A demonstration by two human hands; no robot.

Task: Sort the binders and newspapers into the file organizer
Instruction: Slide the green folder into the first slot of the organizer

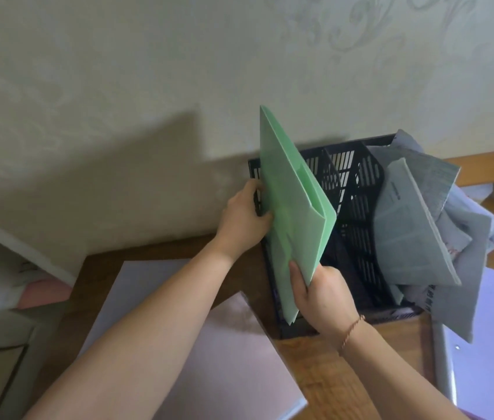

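Desk [315, 359]: lilac binder [209, 338] flat, nearest, not yet filed.
Organizer [357, 213]: newspapers [415, 225] already in right slot.
Green binder [294, 207]: upright, entering left slot.
Hands: left [244, 221] grips binder's far side; right [323, 295] pinches its lower edge.

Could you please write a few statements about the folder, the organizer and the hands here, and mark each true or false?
1. The right hand pinches the green folder at its lower edge. True.
2. The green folder lies flat on the table. False: it stands tilted over the leftmost slot of the black file organizer.
3. The newspapers sit at the organizer's right end. True.
4. The left hand rests idle on the table. False: it is at the organizer's left wall, beside the folder.
5. The right wrist is bare. False: it wears a bracelet.
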